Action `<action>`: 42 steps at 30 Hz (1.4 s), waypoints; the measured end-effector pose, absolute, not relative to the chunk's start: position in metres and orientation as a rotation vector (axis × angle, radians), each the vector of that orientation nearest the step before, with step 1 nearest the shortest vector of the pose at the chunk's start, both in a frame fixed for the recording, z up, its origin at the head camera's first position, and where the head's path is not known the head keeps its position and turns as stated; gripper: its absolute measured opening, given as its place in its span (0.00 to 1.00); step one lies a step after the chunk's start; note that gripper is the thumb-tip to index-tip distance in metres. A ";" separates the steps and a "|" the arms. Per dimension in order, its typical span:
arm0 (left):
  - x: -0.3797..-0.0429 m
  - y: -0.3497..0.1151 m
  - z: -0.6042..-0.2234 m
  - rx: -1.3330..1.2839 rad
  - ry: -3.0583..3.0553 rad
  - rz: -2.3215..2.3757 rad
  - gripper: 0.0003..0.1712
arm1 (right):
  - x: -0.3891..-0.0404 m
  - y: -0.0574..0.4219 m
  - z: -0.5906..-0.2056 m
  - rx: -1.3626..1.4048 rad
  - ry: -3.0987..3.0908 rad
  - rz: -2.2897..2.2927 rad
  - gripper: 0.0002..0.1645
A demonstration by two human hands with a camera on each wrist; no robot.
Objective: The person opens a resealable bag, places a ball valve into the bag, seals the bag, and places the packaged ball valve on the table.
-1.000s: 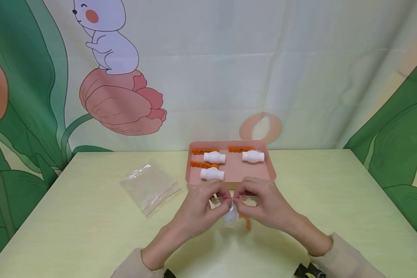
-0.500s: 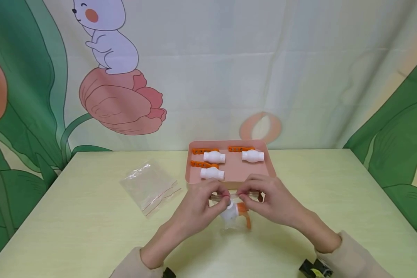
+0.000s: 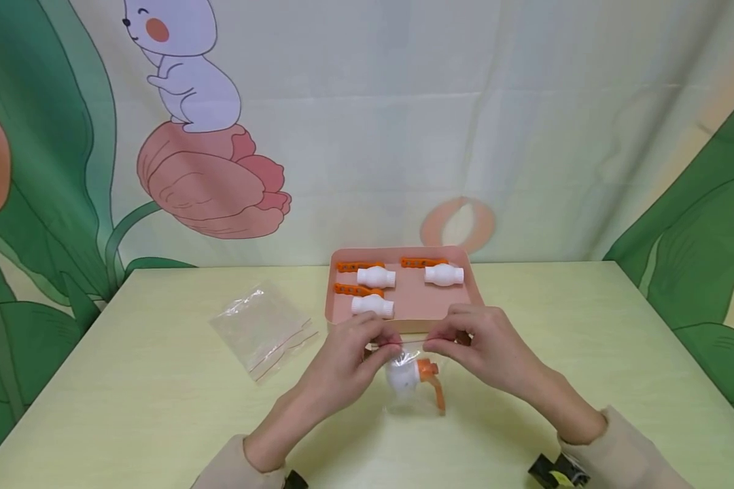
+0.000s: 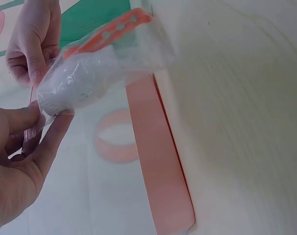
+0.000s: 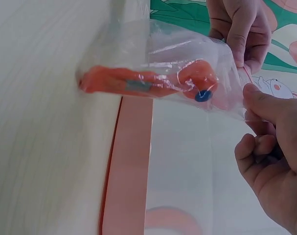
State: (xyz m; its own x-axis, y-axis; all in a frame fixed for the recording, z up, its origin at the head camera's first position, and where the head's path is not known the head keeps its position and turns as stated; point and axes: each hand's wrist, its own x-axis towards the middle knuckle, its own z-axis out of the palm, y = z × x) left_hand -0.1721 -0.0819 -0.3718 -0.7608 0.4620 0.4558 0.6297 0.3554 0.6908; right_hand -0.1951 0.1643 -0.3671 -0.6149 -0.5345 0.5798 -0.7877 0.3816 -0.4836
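Observation:
Both hands hold the top edge of a clear zip-lock bag [image 5: 177, 44], close in front of the pink tray. My left hand [image 3: 350, 356] pinches the red-lined seal at its left part between thumb and fingers. At the right part of the same strip, my right hand [image 3: 486, 350] pinches too, with the line stretched straight between them. Inside the bag hangs a white bulb-shaped plastic piece [image 3: 403, 377] with an orange lever [image 5: 128, 82] that has holes along it. The bag's lower end reaches close over the table in the right wrist view.
Behind the hands, a pink tray [image 3: 416, 299] carries three white pieces with orange handles, such as the back-right one [image 3: 444, 275]. A flat clear zip-lock bag [image 3: 263, 326] lies on the pale table [image 3: 159, 407] to the left. A printed curtain [image 3: 355, 122] hangs behind.
My right hand has slid rightward along the bag's seal, away from the left hand, which stays nearly in place. More of the bag and its orange part now shows between them.

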 end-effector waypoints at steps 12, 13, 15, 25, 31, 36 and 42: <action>-0.174 -0.082 -0.374 -0.940 -2.427 -1.451 0.04 | -0.192 0.168 -0.366 0.980 -2.366 1.217 0.11; -0.174 -0.082 -0.375 -0.930 -2.422 -1.463 0.04 | -0.192 0.169 -0.366 0.951 -2.376 1.232 0.11; -0.175 -0.083 -0.375 -0.904 -2.414 -1.482 0.05 | -0.191 0.169 -0.365 0.875 -2.392 1.259 0.12; -0.179 -0.087 -0.380 -0.648 -2.431 -1.643 0.04 | -0.186 0.169 -0.370 0.802 -2.496 1.310 0.09; -0.179 -0.086 -0.382 -0.528 -2.423 -1.692 0.04 | -0.181 0.161 -0.375 0.858 -2.560 1.244 0.17; -0.179 -0.085 -0.384 -0.437 -2.408 -1.748 0.04 | -0.177 0.157 -0.378 0.832 -2.577 1.149 0.25; -0.179 -0.081 -0.386 -0.364 -2.374 -1.825 0.04 | -0.172 0.152 -0.380 0.804 -2.624 1.037 0.34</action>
